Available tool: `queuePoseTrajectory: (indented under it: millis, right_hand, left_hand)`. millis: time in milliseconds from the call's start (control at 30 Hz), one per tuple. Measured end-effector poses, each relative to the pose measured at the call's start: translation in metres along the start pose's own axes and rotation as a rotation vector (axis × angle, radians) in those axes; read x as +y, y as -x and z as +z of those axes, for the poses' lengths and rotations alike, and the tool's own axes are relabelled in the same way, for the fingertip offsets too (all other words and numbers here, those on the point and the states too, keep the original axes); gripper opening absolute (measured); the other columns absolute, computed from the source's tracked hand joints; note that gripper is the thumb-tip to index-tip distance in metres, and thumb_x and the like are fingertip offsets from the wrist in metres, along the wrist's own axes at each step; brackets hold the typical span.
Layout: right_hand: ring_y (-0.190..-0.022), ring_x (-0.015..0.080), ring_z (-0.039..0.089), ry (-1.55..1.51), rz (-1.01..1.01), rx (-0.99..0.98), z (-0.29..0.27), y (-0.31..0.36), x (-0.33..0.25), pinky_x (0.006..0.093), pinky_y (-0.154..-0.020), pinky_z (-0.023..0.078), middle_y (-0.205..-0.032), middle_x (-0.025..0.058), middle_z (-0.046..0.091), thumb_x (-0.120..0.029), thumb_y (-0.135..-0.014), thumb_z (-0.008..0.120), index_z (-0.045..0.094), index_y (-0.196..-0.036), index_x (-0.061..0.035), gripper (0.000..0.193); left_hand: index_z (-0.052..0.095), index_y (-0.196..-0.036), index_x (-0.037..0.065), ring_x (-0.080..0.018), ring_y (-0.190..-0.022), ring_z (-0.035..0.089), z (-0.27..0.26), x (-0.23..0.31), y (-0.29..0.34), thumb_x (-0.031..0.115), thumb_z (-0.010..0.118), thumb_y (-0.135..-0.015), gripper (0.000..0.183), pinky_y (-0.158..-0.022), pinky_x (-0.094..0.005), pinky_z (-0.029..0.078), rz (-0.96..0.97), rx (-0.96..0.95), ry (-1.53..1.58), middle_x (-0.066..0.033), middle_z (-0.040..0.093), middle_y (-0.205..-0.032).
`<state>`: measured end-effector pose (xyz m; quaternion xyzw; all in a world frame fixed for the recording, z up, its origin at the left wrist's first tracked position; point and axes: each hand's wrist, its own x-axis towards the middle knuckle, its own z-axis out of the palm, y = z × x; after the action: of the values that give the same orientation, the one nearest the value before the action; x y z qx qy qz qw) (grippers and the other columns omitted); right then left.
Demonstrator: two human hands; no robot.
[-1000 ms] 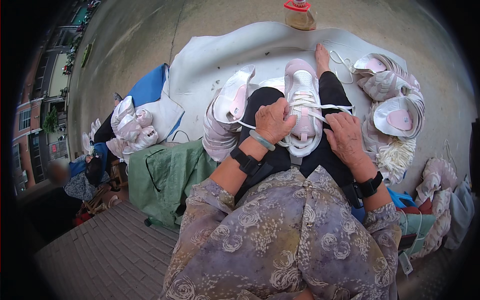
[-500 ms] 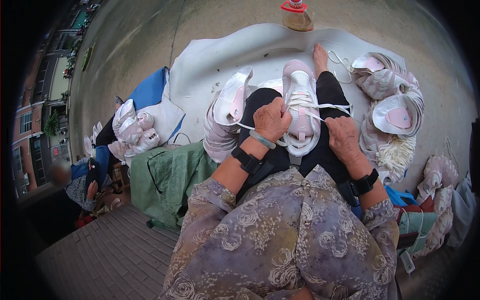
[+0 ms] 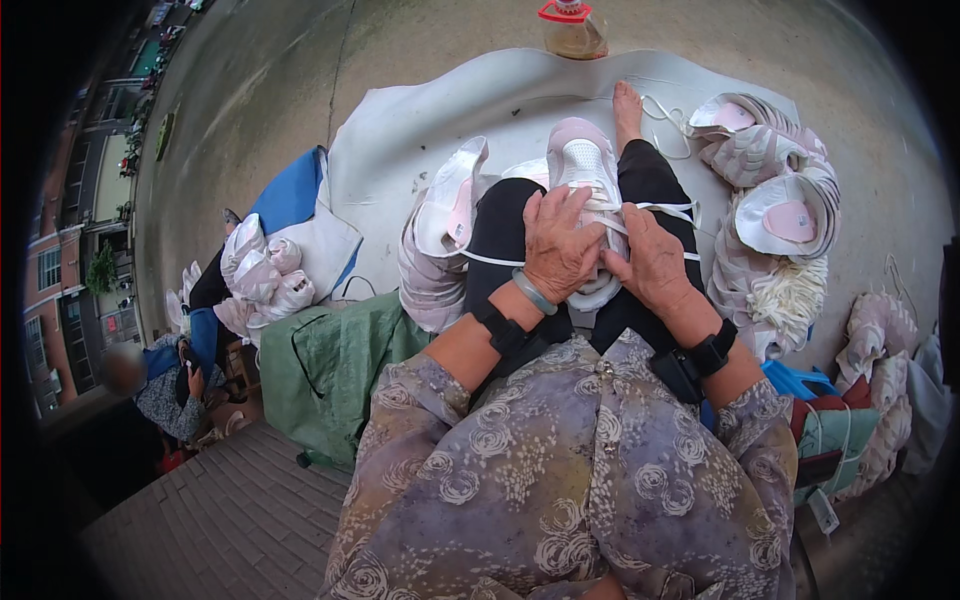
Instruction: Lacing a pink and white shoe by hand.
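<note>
A pink and white sneaker (image 3: 580, 160) rests between my knees, toe pointing away. White shoelaces (image 3: 662, 207) cross its tongue area, and their loose ends trail out over both legs. My left hand (image 3: 562, 240) lies over the left side of the lacing, palm down, with fingers apart. On the other side, my right hand (image 3: 652, 258) touches the shoe's right edge, fingers stretched forward and thumb turned inward. Both hands are open, nearly meeting over the tongue. They cover the middle of the shoe; its rounded white heel end shows below them.
Stacked pink and white shoe uppers stand left (image 3: 432, 250) and right (image 3: 790, 215) on a white sheet (image 3: 400, 130). A bundle of white laces (image 3: 788, 300) lies right. A green sack (image 3: 340, 365) is left, a red-handled bottle (image 3: 575, 35) ahead. Another person (image 3: 175, 385) sits far left.
Both hands have come inward from beside the shoe onto its lacing. Their closed fingers have spread out. The view has shifted slightly.
</note>
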<state>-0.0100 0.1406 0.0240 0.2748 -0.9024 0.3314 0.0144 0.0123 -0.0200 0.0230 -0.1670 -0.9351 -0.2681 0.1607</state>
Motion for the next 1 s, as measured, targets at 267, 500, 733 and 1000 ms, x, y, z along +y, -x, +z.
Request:
queuePoseTrajectory:
  millis: [267,500,733,1000]
  right_hand:
    - [-0.076,0.0331,0.055,-0.066,0.020,0.025,0.005,0.004,0.007,0.0383,-0.064,0.046,-0.086,0.0176,0.050,-0.012,-0.066,0.059,0.042,-0.107,0.0027,0.047]
    - [-0.075,0.0350,0.053,-0.137,0.013,0.041,0.009,0.004,0.013,0.0412,-0.065,0.045,-0.084,0.0180,0.050,-0.005,-0.066,0.054,0.043,-0.108,0.0021,0.044]
    - [-0.079,0.0365,0.055,-0.262,0.190,0.019,0.010,0.007,0.013,0.0413,-0.069,0.045,-0.088,0.0191,0.054,-0.006,-0.067,0.053,0.039,-0.113,0.0018,0.048]
    - [-0.075,0.0340,0.058,-0.337,0.356,-0.009,0.003,0.009,0.010,0.0393,-0.067,0.047,-0.086,0.0185,0.057,-0.012,-0.067,0.059,0.034,-0.117,0.0040,0.058]
  left_hand:
    - [0.061,-0.085,0.010,-0.0294,-0.105,0.046,0.012,0.008,-0.005,0.017,0.064,-0.065,0.021,-0.090,-0.0467,0.029,-0.099,0.020,-0.121,-0.0115,0.051,-0.113]
    - [0.060,-0.083,0.006,-0.0319,-0.105,0.045,0.026,0.004,-0.012,0.017,0.061,-0.067,0.019,-0.089,-0.0481,0.028,-0.120,0.037,-0.054,-0.0151,0.051,-0.111]
    - [0.056,-0.078,0.003,-0.0319,-0.108,0.044,0.025,0.011,-0.026,0.009,0.059,-0.064,0.015,-0.089,-0.0467,0.029,-0.086,-0.007,-0.088,-0.0157,0.049,-0.113]
    - [0.054,-0.077,-0.001,-0.0367,-0.112,0.038,-0.051,0.009,0.007,0.009,0.054,-0.065,0.015,-0.094,-0.0527,0.022,-0.113,-0.168,-0.279,-0.0194,0.044,-0.116]
